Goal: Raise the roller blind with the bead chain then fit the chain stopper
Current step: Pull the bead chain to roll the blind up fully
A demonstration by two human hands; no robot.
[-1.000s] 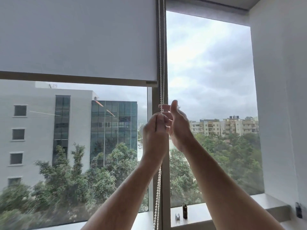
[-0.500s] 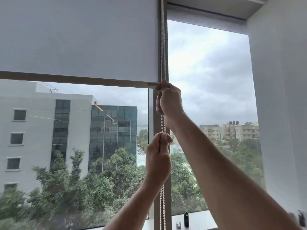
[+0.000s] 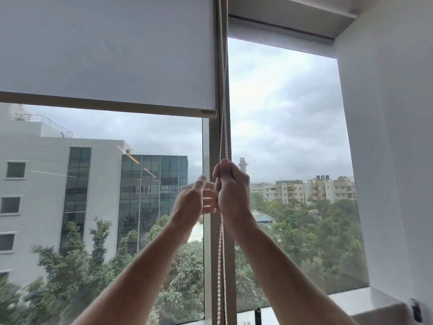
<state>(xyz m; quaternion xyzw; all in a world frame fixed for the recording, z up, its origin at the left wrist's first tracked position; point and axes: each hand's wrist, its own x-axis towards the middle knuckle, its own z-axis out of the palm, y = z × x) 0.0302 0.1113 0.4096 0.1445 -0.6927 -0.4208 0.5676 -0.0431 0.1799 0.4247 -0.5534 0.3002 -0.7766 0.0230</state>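
A white roller blind [image 3: 105, 50] covers the upper part of the left window pane; its bottom bar [image 3: 112, 104] hangs level. A white bead chain [image 3: 222, 254] runs down along the grey mullion between the two panes. My right hand [image 3: 232, 191] is closed in a fist around the chain at mid height. My left hand [image 3: 196, 200] sits just left of it, fingers spread and blurred, off the chain. No chain stopper is visible.
A white wall [image 3: 393, 160] stands close on the right. The window sill [image 3: 356, 301] carries a small dark bottle [image 3: 257, 314] near the mullion. A second blind [image 3: 278, 36] is rolled up high over the right pane.
My right hand has come down the chain from the height of the blind's bottom bar. My left hand has let go of the chain and opened.
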